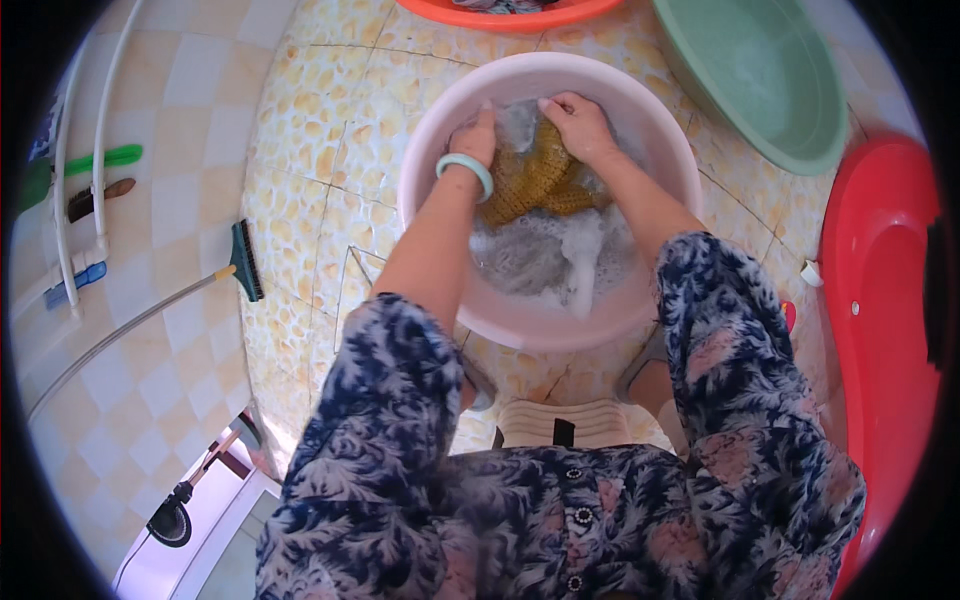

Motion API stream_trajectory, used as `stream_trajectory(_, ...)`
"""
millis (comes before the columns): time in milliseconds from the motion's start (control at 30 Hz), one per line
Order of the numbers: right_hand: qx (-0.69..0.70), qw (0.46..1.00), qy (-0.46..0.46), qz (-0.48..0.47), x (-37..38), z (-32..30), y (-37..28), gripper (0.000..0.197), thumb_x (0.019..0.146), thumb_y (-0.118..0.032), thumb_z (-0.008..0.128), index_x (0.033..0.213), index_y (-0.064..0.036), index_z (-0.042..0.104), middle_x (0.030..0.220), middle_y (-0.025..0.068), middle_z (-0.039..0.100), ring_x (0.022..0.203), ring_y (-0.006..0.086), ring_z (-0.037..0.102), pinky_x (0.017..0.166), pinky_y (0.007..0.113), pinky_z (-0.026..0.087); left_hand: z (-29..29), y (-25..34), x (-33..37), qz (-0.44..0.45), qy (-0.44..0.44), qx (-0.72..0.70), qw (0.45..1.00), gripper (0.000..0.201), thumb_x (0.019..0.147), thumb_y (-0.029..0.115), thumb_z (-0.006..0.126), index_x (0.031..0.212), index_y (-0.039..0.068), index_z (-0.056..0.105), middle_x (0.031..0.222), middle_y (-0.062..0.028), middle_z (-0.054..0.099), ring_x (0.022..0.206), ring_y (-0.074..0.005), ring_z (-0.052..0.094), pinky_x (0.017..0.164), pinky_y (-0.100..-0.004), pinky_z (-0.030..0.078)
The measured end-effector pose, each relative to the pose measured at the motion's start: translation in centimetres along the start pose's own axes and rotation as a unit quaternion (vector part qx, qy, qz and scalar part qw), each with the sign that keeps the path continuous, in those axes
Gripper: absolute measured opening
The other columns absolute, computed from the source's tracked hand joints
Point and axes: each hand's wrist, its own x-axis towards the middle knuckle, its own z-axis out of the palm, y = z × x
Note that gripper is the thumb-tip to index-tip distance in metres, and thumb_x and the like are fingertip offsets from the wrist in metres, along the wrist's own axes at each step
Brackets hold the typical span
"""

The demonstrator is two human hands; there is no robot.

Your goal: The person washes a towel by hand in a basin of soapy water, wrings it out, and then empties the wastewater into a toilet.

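A large pale pink basin (425, 135) on the floor in front of me holds sudsy water (545, 255). In it lies a mustard-yellow knitted garment (535, 185), wet and partly under the water. My left hand (475, 138), with a pale green bangle (466, 172) at its wrist, closes on the garment's left upper edge. On the far right side of the garment, my right hand (580, 125) pinches its edge between thumb and fingers. White foam covers much of the water nearer to me.
An orange-red basin (510, 20) with cloth inside stands beyond. A green basin (760, 90) sits at the far right, a red plastic tub (885, 300) along the right. A long-handled floor brush (243, 262) leans at the left. Below me is a low stool (530, 422).
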Motion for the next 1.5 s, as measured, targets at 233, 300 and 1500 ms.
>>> stream_trajectory(233,0.061,0.991,-0.091,-0.082,-7.1,-3.0,-4.4,0.034,0.084,-0.026,0.058,0.111,-0.0048,0.057,0.094,0.0117,0.062,0.09,0.0203,0.059,0.08,0.031,0.044,-3.8,2.4,-5.9,0.009,-0.166,0.171,0.971,0.052,0.088,0.049,0.035,0.109,0.008,0.06,0.112,-0.0213,0.057,0.107,-0.0361,0.051,0.092,-0.0384,0.038)
stream_trajectory(300,0.028,0.987,-0.146,-0.062,-9.7,-3.7,-4.1,0.036,0.084,-0.026,0.058,0.115,-0.0066,0.055,0.099,0.0116,0.061,0.096,0.0216,0.057,0.084,0.034,0.042,-3.1,1.5,-9.0,0.041,-0.139,0.255,0.956,0.05,0.088,0.049,0.038,0.112,0.011,0.059,0.12,-0.0226,0.05,0.11,-0.037,0.048,0.092,-0.038,0.039)
stream_trajectory(1500,-0.175,0.976,-0.05,-0.121,-4.0,-5.0,-7.9,0.03,0.084,-0.035,0.05,0.09,-0.0097,0.064,0.079,0.0159,0.063,0.078,0.0333,0.061,0.072,0.044,0.046,-3.1,4.2,-3.7,0.062,-0.117,-0.347,0.928,0.028,0.085,0.026,0.06,0.101,0.003,0.056,0.088,-0.002,0.06,0.084,-0.0108,0.055,0.078,-0.0252,0.044)
